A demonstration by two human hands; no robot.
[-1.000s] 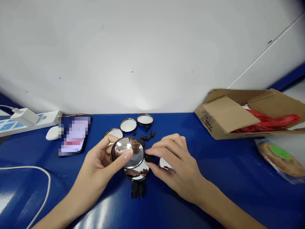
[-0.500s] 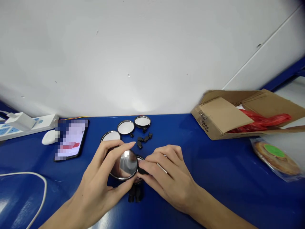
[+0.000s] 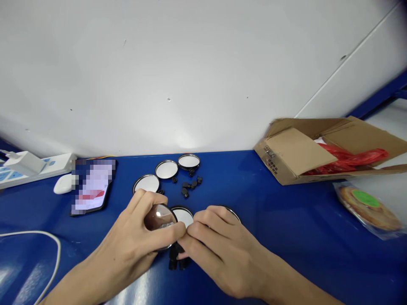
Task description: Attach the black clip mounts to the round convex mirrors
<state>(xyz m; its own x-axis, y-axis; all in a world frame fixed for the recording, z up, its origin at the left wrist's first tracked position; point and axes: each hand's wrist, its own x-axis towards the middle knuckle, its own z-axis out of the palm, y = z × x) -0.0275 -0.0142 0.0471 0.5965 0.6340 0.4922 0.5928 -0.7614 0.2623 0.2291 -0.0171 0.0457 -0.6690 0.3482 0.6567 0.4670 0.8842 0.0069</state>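
Note:
My left hand is wrapped round a small round mirror with a dark rim, tilted above the table. Against that mirror's right edge, my right hand closes its fingers on a small black plastic fitting, mostly hidden by the fingertips. Behind the hands another round mirror lies face up, partly covered. The rim of one more mirror shows past my right knuckles. Below the fingertips stand black fittings.
Three round mirrors lie along the back, with several small black parts beside them. A phone, white case, power strip and cable are left. An open carton and a wrapped round pastry sit right.
The held mirror has tipped and moved slightly left and down, and my left thumb now crosses its front. My right fingers have shifted down at its edge, uncovering the mirrors behind.

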